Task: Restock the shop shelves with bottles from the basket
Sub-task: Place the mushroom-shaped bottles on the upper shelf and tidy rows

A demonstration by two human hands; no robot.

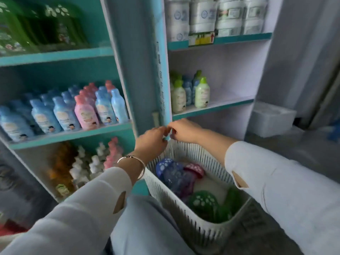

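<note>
From my station, both hands meet over the far rim of the white slatted plastic basket (161,192). The left hand (152,139) and right hand (185,130) have curled fingers closing on a small pale blue piece (167,138), but I cannot tell what it is or whether they truly grasp it. The basket holds dark blue spotted-cap bottles (170,172), a maroon-capped bottle (195,171) and green spotted-cap bottles (202,201), all lying down. Above, the teal-edged shelf (220,105) holds upright cream bottles with green caps (202,93).
</note>
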